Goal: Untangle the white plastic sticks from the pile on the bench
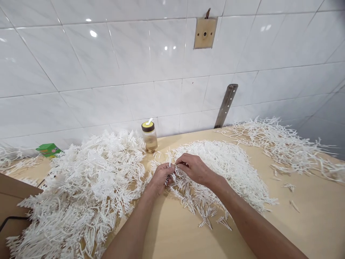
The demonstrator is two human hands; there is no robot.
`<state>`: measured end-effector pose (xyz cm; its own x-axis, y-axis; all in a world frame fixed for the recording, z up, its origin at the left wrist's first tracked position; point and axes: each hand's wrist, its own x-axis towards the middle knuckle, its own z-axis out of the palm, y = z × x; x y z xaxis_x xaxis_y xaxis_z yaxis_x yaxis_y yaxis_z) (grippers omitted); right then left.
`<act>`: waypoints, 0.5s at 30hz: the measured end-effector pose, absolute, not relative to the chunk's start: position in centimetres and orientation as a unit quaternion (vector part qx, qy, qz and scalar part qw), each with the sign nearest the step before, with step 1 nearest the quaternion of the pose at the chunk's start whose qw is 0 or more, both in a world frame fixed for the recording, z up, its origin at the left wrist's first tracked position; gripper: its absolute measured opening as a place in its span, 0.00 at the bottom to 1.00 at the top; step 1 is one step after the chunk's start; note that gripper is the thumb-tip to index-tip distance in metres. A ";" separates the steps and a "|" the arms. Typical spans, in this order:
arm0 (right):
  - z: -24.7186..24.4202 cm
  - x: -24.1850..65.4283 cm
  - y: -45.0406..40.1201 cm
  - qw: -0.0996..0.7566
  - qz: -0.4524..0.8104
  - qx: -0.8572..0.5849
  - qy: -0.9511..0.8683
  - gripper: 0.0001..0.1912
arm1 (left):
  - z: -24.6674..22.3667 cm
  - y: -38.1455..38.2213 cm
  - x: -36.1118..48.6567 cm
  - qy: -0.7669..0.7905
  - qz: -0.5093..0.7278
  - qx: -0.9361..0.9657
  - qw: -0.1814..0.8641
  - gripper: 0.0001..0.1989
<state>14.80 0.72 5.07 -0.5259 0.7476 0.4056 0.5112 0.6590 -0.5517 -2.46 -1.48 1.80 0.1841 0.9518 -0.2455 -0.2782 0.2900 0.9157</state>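
Observation:
Near the middle of the view, my left hand point(161, 177) is closed on a small white branched piece point(174, 174). My right hand point(192, 167) touches the same piece from the right, its thumb and forefinger pinched together at the top. The two hands nearly meet. Behind and to the right of them spreads a flat pile of short white pieces point(229, 165), and some loose ones lie just below my hands. To the left stands a taller heap of white branched strands point(94, 180).
A jar with a yellow and black lid point(150, 138) stands by the tiled wall. A metal strip point(226, 106) leans there. Long bare strands point(285, 144) lie at the right. A green box point(49, 150) and a cardboard box point(14, 205) are at the left of the table point(304, 223).

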 end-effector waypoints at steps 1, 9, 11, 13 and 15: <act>5.0 14.8 0.7 0.322 0.185 -0.365 -0.854 0.09 | 1.8 -1.5 -2.5 0.442 0.459 0.380 0.671 0.18; 5.3 14.5 0.1 0.292 0.158 -0.373 -0.867 0.10 | 1.6 -1.3 -2.7 0.428 0.455 0.374 0.685 0.18; 5.3 14.3 0.0 0.293 0.160 -0.378 -0.863 0.09 | 1.6 -1.3 -2.7 0.426 0.456 0.372 0.687 0.18; 5.2 14.2 0.0 0.297 0.161 -0.382 -0.860 0.08 | 1.6 -1.4 -2.7 0.425 0.456 0.373 0.688 0.18; 5.0 14.1 0.0 0.298 0.156 -0.387 -0.859 0.07 | 1.6 -1.4 -2.7 0.422 0.456 0.378 0.686 0.17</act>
<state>14.10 -0.02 5.00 -0.5231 0.7573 0.3909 0.5708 0.6519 -0.4992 -2.68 -1.39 1.56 0.2274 0.9453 -0.2337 -0.3063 0.2973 0.9043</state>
